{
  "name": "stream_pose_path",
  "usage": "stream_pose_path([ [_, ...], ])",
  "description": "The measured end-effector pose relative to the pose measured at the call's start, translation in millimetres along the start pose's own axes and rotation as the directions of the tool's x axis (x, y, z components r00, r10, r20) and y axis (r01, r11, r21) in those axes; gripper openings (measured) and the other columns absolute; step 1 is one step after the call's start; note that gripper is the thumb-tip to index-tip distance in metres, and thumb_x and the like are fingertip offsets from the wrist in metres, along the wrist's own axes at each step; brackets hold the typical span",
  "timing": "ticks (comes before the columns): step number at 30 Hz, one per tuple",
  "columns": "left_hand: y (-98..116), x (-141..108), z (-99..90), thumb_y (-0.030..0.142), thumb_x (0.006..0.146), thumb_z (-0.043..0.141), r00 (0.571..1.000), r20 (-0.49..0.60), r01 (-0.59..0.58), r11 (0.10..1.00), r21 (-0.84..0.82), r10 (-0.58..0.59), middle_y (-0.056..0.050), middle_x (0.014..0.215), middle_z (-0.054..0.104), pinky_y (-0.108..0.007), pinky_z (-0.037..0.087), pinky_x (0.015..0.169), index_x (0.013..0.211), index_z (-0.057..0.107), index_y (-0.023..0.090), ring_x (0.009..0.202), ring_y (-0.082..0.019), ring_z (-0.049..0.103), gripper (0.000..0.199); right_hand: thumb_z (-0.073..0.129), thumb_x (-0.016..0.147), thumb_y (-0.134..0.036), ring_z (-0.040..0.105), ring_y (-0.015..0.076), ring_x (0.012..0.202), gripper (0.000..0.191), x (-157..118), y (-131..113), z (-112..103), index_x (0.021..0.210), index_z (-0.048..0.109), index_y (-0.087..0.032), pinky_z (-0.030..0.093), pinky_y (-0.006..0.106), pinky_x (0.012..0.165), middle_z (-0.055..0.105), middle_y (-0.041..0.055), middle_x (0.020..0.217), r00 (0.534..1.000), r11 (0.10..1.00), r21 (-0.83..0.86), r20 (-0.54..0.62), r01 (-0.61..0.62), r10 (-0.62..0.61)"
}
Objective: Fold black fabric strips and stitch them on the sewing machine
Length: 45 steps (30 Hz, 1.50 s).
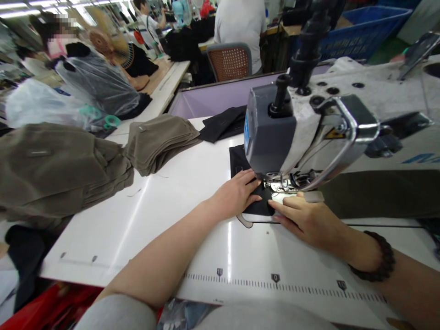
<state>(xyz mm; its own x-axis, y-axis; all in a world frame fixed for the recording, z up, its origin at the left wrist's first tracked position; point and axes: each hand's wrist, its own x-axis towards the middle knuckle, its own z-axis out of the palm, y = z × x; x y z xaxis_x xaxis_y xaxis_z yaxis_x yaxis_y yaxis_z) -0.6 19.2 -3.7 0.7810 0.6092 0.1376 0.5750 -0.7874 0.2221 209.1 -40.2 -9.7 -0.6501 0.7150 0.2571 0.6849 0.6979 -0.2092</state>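
A small black fabric piece (260,207) lies under the needle area of a sewing machine (271,128). My left hand (237,192) rests flat on this fabric, fingers stretched toward the presser foot. My right hand (305,219) is at the fabric's right edge, with its index fingertip touching it and its other fingers partly hidden. A light grey band (314,197) shows at that hand's fingers. More black fabric (238,158) reaches out behind the machine head, left of the needle.
Brown-grey fabric stacks (158,137) lie on the white table (185,183) at the left. Black pieces (223,123) lie behind. A dark olive strip (381,192) is under the machine arm. Beyond are a blue crate (364,34), a chair (229,62) and other people.
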Motion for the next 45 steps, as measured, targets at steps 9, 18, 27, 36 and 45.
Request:
stream_pose_path([
  [9, -3, 0, 0.5, 0.035, 0.087, 0.045, 1.000, -0.003, -0.021, 1.000, 0.002, 0.021, -0.015, 0.116, 0.052, -0.041, 0.041, 0.094, 0.105, 0.056, 0.009, 0.119, -0.028, 0.042, 0.034, 0.044, 0.086, -0.025, 0.057, 0.0163, 0.065, 0.027, 1, -1, 0, 0.103, 0.061, -0.013, 0.044, 0.034, 0.070, 0.062, 0.0041, 0.071, 1.000, 1.000, 0.013, 0.000, 0.016, -0.016],
  [18, -3, 0, -1.3, 0.035, 0.087, 0.046, 0.999, 0.006, -0.037, 0.999, 0.024, 0.037, -0.017, 0.117, 0.052, -0.039, 0.042, 0.093, 0.112, 0.053, 0.006, 0.118, -0.028, 0.043, 0.039, 0.040, 0.088, -0.027, 0.054, 0.0143, 0.061, 0.028, 2, -1, 0, 0.102, 0.060, -0.014, 0.040, 0.031, 0.066, 0.060, 0.0029, 0.069, 1.000, 1.000, -0.008, 0.008, 0.017, -0.017],
  [27, -4, 2, 0.0, 0.032, 0.087, 0.047, 0.999, -0.020, -0.042, 0.996, 0.077, 0.044, -0.015, 0.115, 0.054, -0.040, 0.041, 0.095, 0.110, 0.056, 0.007, 0.114, -0.026, 0.047, 0.035, 0.041, 0.088, -0.028, 0.054, 0.0164, 0.065, 0.029, 2, 1, 2, 0.104, 0.061, -0.013, 0.038, 0.030, 0.061, 0.061, 0.0053, 0.072, 1.000, 1.000, -0.024, 0.017, 0.005, -0.005],
  [36, 13, -12, -4.4, 0.023, 0.089, 0.042, 0.975, -0.012, -0.223, 0.973, -0.057, 0.222, -0.008, 0.102, 0.062, -0.029, 0.048, 0.085, 0.096, 0.065, 0.011, 0.095, -0.018, 0.056, 0.027, 0.038, 0.090, -0.029, 0.050, 0.0144, 0.061, 0.031, 0, 1, 0, 0.096, 0.064, -0.014, 0.037, 0.029, 0.060, 0.057, 0.0034, 0.064, 0.995, 0.995, -0.010, 0.008, 0.099, -0.099],
  [45, -1, -1, 0.3, 0.019, 0.087, 0.047, 0.993, -0.033, -0.118, 0.991, -0.060, 0.116, -0.008, 0.108, 0.061, -0.029, 0.048, 0.086, 0.099, 0.064, 0.012, 0.099, -0.019, 0.056, 0.022, 0.040, 0.089, -0.031, 0.057, 0.0196, 0.078, 0.031, 4, 4, 8, 0.106, 0.059, -0.014, 0.041, 0.033, 0.070, 0.063, 0.0067, 0.083, 0.997, 0.998, 0.005, 0.041, -0.065, 0.065],
])
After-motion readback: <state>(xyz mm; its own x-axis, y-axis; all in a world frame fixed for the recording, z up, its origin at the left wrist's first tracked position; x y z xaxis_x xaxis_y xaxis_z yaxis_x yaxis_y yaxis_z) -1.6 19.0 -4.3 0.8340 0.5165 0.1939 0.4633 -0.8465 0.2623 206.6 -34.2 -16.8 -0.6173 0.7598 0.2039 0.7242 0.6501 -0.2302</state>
